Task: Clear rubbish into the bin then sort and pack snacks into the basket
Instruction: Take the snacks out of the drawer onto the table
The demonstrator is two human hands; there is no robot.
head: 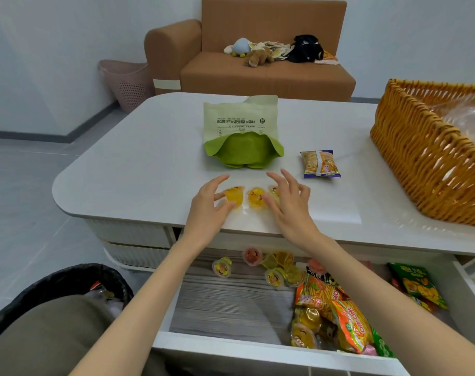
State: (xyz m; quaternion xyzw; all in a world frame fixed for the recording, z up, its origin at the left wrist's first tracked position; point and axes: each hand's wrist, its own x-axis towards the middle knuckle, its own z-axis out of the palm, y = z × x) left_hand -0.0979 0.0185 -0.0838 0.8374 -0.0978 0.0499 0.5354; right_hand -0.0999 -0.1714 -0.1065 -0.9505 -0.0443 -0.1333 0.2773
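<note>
Three small yellow jelly cups stand in a row near the white table's front edge [138,210]: a left cup [235,196], a middle cup [255,198] and a right cup [274,191], the last partly hidden. My left hand [207,210] has its thumb and fingers curled around the left cup. My right hand [290,202] is spread over the right cup, fingertips touching it. A green snack bag [240,123] lies open behind them. A small striped snack packet [320,164] lies to the right. The wicker basket [420,158] stands at the table's right end.
An open drawer [231,302] below the table holds more jelly cups and several snack packets. A black-lined bin [68,280] stands at the lower left beside my knee. A pink hamper [128,82] and a brown sofa [258,74] with soft toys are beyond the table.
</note>
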